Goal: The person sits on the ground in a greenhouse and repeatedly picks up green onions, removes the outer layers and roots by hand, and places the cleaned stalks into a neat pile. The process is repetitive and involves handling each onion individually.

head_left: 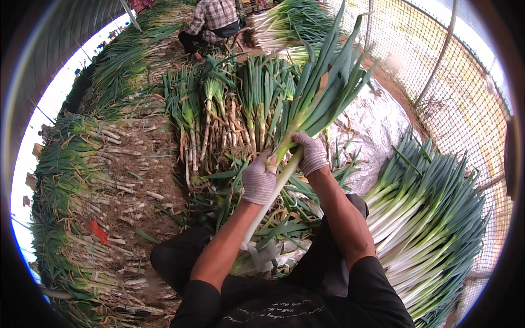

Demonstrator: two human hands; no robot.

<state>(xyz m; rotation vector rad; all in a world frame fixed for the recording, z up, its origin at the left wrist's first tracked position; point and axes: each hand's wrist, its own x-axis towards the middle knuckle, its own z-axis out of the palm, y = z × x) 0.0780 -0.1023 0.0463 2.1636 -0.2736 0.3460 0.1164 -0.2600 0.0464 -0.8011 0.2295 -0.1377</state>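
A long green onion [283, 180], with a clean white stalk and broad green leaves, slants across the middle of the view. My left hand [259, 179], in a pale striped knit glove, closes around its outer leaf sheath below the fork. Just above and to the right, my right hand [311, 151], gloved the same way, grips the onion where the leaves spread. The stalk's lower end passes between my forearms towards my lap. Stripped leaves and sheaths [295, 209] litter the ground between my knees. Some of my fingers are hidden behind the onion.
Untrimmed onions [262, 90] stand bunched ahead; more lie in rows [123, 188] at left, roots attached. Clean white-stalked onions [410, 229] are piled at right beside a silvery sheet [377, 123] and mesh wall [434, 69]. Another person [215, 18] sits farther off.
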